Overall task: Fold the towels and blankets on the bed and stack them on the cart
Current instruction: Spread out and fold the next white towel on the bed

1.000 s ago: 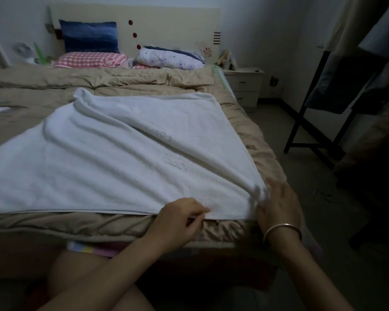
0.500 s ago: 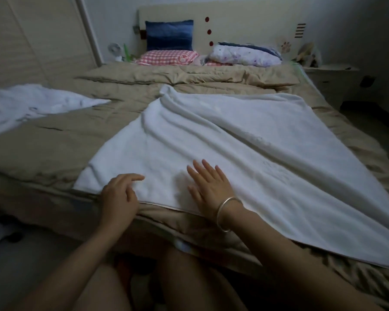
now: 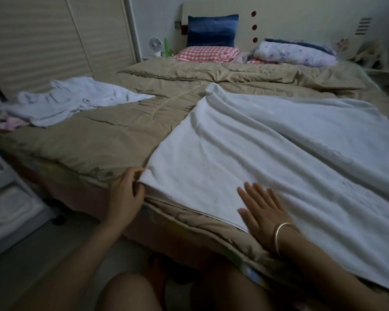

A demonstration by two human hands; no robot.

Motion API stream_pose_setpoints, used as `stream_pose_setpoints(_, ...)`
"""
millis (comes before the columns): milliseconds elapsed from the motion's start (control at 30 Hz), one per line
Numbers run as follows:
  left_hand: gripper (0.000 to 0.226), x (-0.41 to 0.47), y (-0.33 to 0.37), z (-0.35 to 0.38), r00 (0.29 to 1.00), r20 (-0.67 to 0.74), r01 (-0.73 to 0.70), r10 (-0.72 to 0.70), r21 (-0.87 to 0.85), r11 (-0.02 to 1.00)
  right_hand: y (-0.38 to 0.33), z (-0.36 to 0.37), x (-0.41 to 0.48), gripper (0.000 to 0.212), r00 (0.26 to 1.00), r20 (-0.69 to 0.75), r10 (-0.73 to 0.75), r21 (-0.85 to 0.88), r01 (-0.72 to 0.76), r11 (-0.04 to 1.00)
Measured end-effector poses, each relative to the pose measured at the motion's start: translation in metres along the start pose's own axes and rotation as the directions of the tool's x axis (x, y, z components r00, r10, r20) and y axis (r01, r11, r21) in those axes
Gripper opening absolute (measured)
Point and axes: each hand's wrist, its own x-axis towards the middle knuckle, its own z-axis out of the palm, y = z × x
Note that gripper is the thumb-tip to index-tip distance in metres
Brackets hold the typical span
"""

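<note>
I view the bed from its foot end through the head camera. The large white terry towel [image 3: 267, 164] lies spread on the tan quilted comforter [image 3: 121, 135], covering the right half of the bed; its near edge runs along the edge of the mattress. The left hand [image 3: 124, 194] is at the towel's near left corner, with fingers and thumb curled round that corner and gripping the cloth. The right hand [image 3: 263, 212] lies palm down on the towel just inside the near edge, with fingers straight and spread, pressing flat and gripping nothing. A thin metal bangle [image 3: 281, 234] sits on the right wrist. A second, crumpled pale towel [image 3: 76, 97] lies on the far left of the comforter, well apart from the spread towel, and partly covers a pink cloth [image 3: 11, 124]. At the cream headboard [image 3: 279, 19] I note a dark blue cushion [image 3: 211, 30] standing behind a red-checked pillow [image 3: 207, 53], with a white floral pillow [image 3: 294, 52] to their right. A white piece of furniture [image 3: 7, 198] stands on the floor at the left; it is too blurred for me to identify.
</note>
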Motion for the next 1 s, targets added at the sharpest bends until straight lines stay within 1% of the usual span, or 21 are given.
stream_pose_setpoints(67,0.023,0.003,0.005,0.003,0.997,-0.061,0.038,-0.038,-0.006,0.999,-0.001,-0.001,0.0,0.082,1.0,0.018,0.022,0.004,-0.022,1.0)
stream_pose_setpoints(100,0.024,0.004,0.005,0.004,0.996,-0.076,0.047,-0.045,0.015,0.999,-0.002,-0.002,-0.001,0.08,1.0,0.008,0.029,0.002,-0.029,1.0)
stream_pose_setpoints(167,0.025,0.007,0.003,0.005,0.994,-0.077,0.08,-0.075,0.064,0.995,-0.001,-0.001,-0.001,0.091,1.0,0.001,0.008,-0.006,-0.008,1.0)
stream_pose_setpoints(233,0.022,0.01,0.001,0.001,0.988,-0.07,0.142,-0.137,0.07,0.987,0.001,-0.004,-0.002,0.104,0.999,0.04,0.02,-0.002,-0.02,1.0)
stream_pose_setpoints(267,0.022,0.01,0.001,-0.002,0.986,-0.063,0.161,-0.157,0.073,0.984,0.0,-0.007,-0.002,0.107,0.998,0.047,0.029,0.005,-0.029,1.0)
stream_pose_setpoints(333,0.026,0.012,0.001,-0.013,0.987,-0.057,0.157,-0.151,0.115,0.981,-0.001,-0.01,-0.002,0.108,0.997,0.069,0.034,-0.007,-0.034,0.999)
stream_pose_setpoints(433,0.03,0.007,0.002,-0.026,0.994,-0.068,0.105,-0.089,0.293,0.95,0.0,-0.011,-0.003,0.105,0.996,0.086,0.034,0.004,-0.034,0.999)
stream_pose_setpoints(500,0.032,-0.002,0.003,-0.028,0.998,-0.058,0.015,0.01,0.418,0.908,0.0,-0.011,-0.004,0.104,0.995,0.092,0.028,0.004,-0.028,1.0)
stream_pose_setpoints(567,0.035,-0.008,-0.001,-0.027,0.994,0.017,-0.106,0.112,0.48,0.871,-0.001,-0.012,-0.004,0.106,0.995,0.093,0.026,-0.006,-0.025,1.0)
stream_pose_setpoints(600,0.038,-0.009,-0.005,-0.027,0.988,0.066,-0.154,0.14,0.502,0.851,-0.001,-0.012,-0.003,0.108,0.995,0.101,0.024,-0.007,-0.024,1.0)
stream_pose_setpoints(667,0.045,-0.01,-0.011,-0.027,0.972,0.16,-0.232,0.172,0.55,0.802,-0.001,-0.013,-0.003,0.112,0.992,0.12,0.025,-0.006,-0.025,1.0)
stream_pose_setpoints(733,0.059,-0.014,-0.018,-0.029,0.945,0.26,-0.319,0.198,0.608,0.727,-0.001,-0.014,-0.003,0.114,0.991,0.131,0.029,0.003,-0.03,1.0)
stream_pose_setpoints(767,0.067,-0.018,-0.024,-0.027,0.938,0.288,-0.34,0.195,0.64,0.689,-0.002,-0.015,-0.003,0.115,0.99,0.139,0.03,0.002,-0.03,1.0)
stream_pose_setpoints(833,0.08,-0.026,-0.025,-0.025,0.937,0.324,-0.327,0.13,0.685,0.651,-0.004,-0.015,-0.002,0.117,0.989,0.147,0.034,-0.011,-0.032,0.999)
stream_pose_setpoints(900,0.085,-0.031,-0.012,-0.024,0.913,0.407,-0.292,-0.03,0.703,0.649,-0.006,-0.017,-0.002,0.12,0.987,0.155,0.035,-0.022,-0.032,0.999)
stream_pose_setpoints(933,0.081,-0.032,-0.005,-0.021,0.921,0.382,-0.244,-0.078,0.72,0.65,-0.007,-0.019,-0.001,0.119,0.985,0.166,0.036,-0.022,-0.032,0.999)
stream_pose_setpoints(967,0.072,-0.033,0.009,-0.021,0.922,0.355,-0.176,-0.158,0.744,0.645,-0.006,-0.021,-0.001,0.115,0.984,0.176,0.035,-0.01,-0.034,0.999)
stream_pose_setpoints(1000,0.062,-0.032,0.027,-0.022,0.931,0.315,-0.129,-0.183,0.755,0.643,-0.007,-0.024,0.001,0.108,0.983,0.179,0.026,0.012,-0.028,1.0)
